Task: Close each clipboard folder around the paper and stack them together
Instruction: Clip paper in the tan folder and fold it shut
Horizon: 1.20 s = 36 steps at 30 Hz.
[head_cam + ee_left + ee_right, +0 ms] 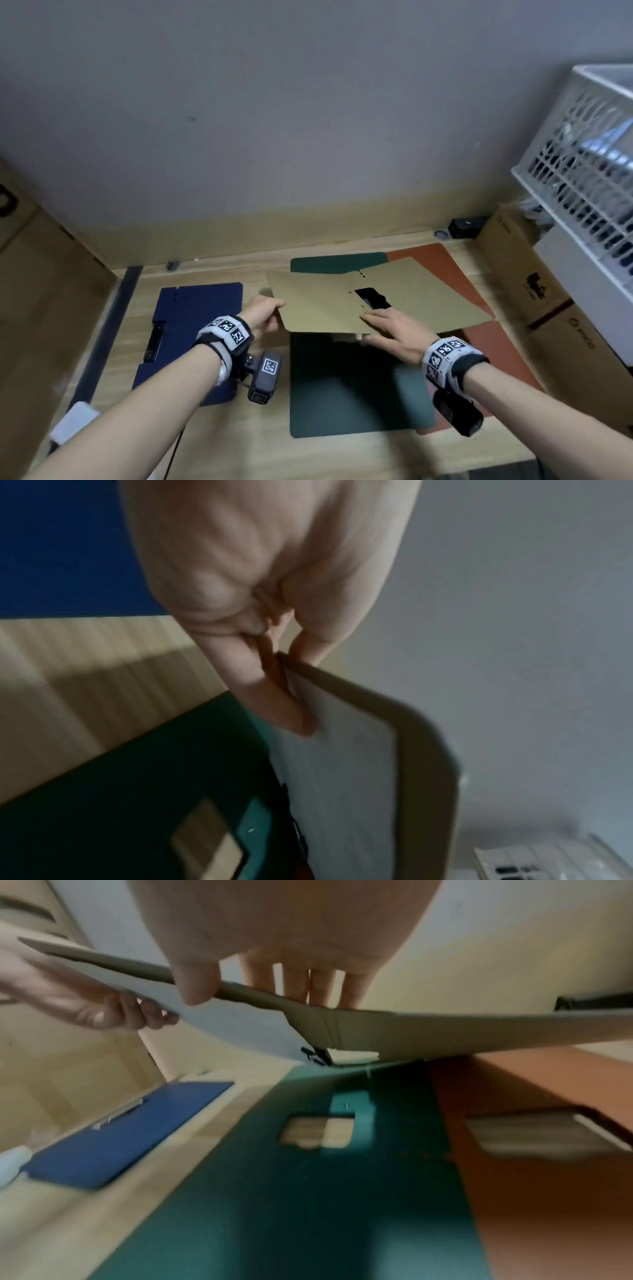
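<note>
A tan clipboard folder point(325, 308) point(445, 1031) hangs open and slightly bent in the air above an open dark green folder point(356, 387) point(308, 1204). White paper point(342, 777) point(240, 1023) lies against its underside on the left half. My left hand point(267, 313) point(287, 674) pinches the folder's left edge. My right hand point(387, 329) point(257, 988) holds it near the spine, fingers flat on top and thumb beneath. An open orange folder point(431, 257) point(531, 1204) lies under the green one on the right. A closed blue folder point(195, 329) point(130, 1137) lies to the left.
Cardboard boxes point(520, 274) and a white slatted crate point(589, 164) stand at the right. A big cardboard box point(34, 308) walls the left side. A small black device point(464, 228) sits by the back wall. A white object point(72, 425) lies at the front left.
</note>
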Available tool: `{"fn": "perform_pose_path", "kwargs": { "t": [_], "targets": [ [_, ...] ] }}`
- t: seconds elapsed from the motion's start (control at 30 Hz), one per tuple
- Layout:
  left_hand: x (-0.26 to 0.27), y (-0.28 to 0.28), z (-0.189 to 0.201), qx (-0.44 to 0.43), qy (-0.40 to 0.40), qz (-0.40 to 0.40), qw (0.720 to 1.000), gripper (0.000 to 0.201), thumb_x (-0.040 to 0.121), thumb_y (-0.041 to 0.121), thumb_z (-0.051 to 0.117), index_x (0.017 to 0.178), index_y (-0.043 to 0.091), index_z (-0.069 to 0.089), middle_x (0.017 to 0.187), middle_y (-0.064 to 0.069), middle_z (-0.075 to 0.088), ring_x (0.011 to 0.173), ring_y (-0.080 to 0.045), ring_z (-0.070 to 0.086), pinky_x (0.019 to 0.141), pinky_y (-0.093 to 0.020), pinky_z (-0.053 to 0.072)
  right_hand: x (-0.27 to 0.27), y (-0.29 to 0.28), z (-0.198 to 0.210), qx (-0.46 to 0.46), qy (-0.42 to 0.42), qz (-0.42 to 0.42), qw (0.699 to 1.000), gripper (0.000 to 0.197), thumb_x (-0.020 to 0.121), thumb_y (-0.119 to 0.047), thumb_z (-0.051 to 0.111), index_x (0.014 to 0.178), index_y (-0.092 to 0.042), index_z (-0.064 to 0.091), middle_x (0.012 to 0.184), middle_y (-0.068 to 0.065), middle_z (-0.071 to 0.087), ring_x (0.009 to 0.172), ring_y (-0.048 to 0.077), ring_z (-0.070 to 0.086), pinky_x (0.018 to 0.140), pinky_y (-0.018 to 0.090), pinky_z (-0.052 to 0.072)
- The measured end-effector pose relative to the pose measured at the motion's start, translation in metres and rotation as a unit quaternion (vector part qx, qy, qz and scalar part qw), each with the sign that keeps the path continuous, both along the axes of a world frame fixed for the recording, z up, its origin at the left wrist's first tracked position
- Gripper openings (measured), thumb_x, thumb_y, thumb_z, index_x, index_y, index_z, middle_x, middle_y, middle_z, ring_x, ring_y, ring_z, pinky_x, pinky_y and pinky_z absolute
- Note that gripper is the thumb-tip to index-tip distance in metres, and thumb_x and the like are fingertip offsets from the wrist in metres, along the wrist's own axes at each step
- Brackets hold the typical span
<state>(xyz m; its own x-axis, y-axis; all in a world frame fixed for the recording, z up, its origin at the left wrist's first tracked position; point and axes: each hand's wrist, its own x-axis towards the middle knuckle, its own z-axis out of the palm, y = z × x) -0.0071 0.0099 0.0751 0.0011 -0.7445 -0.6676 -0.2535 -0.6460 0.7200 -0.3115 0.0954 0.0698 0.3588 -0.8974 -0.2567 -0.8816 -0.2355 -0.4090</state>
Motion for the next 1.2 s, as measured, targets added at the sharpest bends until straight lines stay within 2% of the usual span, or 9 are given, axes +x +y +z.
{"fn": "perform_pose_path", "kwargs": {
  "t": [0.07,0.2,0.33,0.53,0.8,0.97,1.03,1.1,1.2],
  "targets": [
    [-0.004,-0.007,0.021,-0.022,0.033,0.026,0.999,0.012,0.096,0.017,0.052,0.088,0.009,0.055,0.046,0.001,0.058,0.034,-0.008,0.053,0.038,-0.015,0.04,-0.002,-0.015,0.026,-0.04,-0.044,-0.043,0.997,0.073,0.088,-0.073,0.027,0.14,-0.028,0.051,0.142,-0.004,0.055,0.129,0.018,0.049,0.106,0.035,0.038],
    [-0.016,-0.025,0.065,-0.062,0.113,0.058,0.99,0.026,0.095,0.032,0.041,0.085,0.015,0.058,0.067,-0.006,0.071,0.06,-0.02,0.066,0.062,-0.028,0.05,-0.002,-0.045,0.08,-0.148,-0.066,-0.113,0.98,0.04,0.097,-0.052,0.042,0.109,-0.026,0.069,0.104,0.0,0.074,0.101,0.026,0.064,0.084,0.037,0.049],
    [-0.021,-0.036,0.102,-0.122,0.143,0.073,0.979,0.033,0.099,0.032,0.032,0.096,0.012,0.059,0.093,-0.011,0.069,0.083,-0.025,0.065,0.07,-0.035,0.052,-0.001,-0.066,0.129,-0.223,-0.091,-0.177,0.954,0.036,0.099,-0.05,0.042,0.068,-0.033,0.048,0.059,-0.004,0.052,0.069,0.027,0.054,0.064,0.037,0.042],
    [-0.012,-0.038,0.094,-0.141,0.004,0.052,0.989,0.026,0.098,0.029,0.048,0.11,0.007,0.054,0.105,-0.011,0.059,0.095,-0.024,0.056,0.075,-0.037,0.051,-0.003,-0.089,0.161,-0.268,-0.227,-0.262,0.899,0.047,0.1,-0.046,0.04,0.061,-0.02,0.036,0.055,-0.004,0.038,0.056,0.018,0.037,0.058,0.035,0.029],
    [0.006,-0.024,0.059,-0.1,-0.023,0.0,0.995,0.088,0.09,0.064,0.048,0.151,0.005,0.026,0.151,-0.011,0.04,0.135,-0.032,0.041,0.109,-0.05,0.036,0.011,-0.098,0.153,-0.186,-0.427,-0.357,0.81,0.051,0.103,-0.031,0.044,0.059,-0.02,0.021,0.058,-0.005,0.018,0.053,0.011,0.015,0.056,0.029,0.014],
    [0.02,-0.029,0.047,-0.183,-0.05,0.065,0.98,0.085,0.091,0.055,0.057,0.147,-0.003,0.031,0.15,-0.016,0.042,0.136,-0.033,0.044,0.112,-0.044,0.036,0.016,-0.094,0.124,-0.163,-0.41,-0.377,0.815,0.045,0.103,-0.029,0.041,0.063,-0.021,0.023,0.062,-0.003,0.022,0.06,0.014,0.02,0.059,0.031,0.016],
    [0.029,-0.03,0.041,-0.25,-0.07,0.084,0.962,0.061,0.085,0.059,0.062,0.113,0.005,0.06,0.112,-0.01,0.064,0.103,-0.028,0.06,0.099,-0.037,0.042,0.011,-0.094,0.108,-0.143,-0.371,-0.371,0.839,0.04,0.101,-0.029,0.041,0.065,-0.018,0.027,0.065,0.0,0.025,0.063,0.017,0.024,0.062,0.033,0.019],
    [0.034,-0.03,0.052,-0.297,-0.072,0.096,0.947,0.029,0.091,0.043,0.063,0.086,0.017,0.053,0.081,0.004,0.054,0.081,-0.018,0.053,0.09,-0.032,0.039,0.007,-0.093,0.094,-0.111,-0.327,-0.364,0.865,0.036,0.099,-0.029,0.043,0.067,-0.014,0.033,0.067,0.006,0.029,0.064,0.018,0.029,0.063,0.033,0.024],
    [0.042,-0.04,0.069,-0.34,-0.1,0.082,0.932,0.044,0.094,0.035,0.061,0.119,-0.001,0.057,0.124,-0.016,0.064,0.122,-0.03,0.055,0.107,-0.042,0.041,0.004,-0.091,0.078,-0.046,-0.291,-0.373,0.88,0.033,0.098,-0.027,0.049,0.071,-0.012,0.039,0.067,0.009,0.038,0.058,0.021,0.04,0.059,0.034,0.037]
  ]
}}
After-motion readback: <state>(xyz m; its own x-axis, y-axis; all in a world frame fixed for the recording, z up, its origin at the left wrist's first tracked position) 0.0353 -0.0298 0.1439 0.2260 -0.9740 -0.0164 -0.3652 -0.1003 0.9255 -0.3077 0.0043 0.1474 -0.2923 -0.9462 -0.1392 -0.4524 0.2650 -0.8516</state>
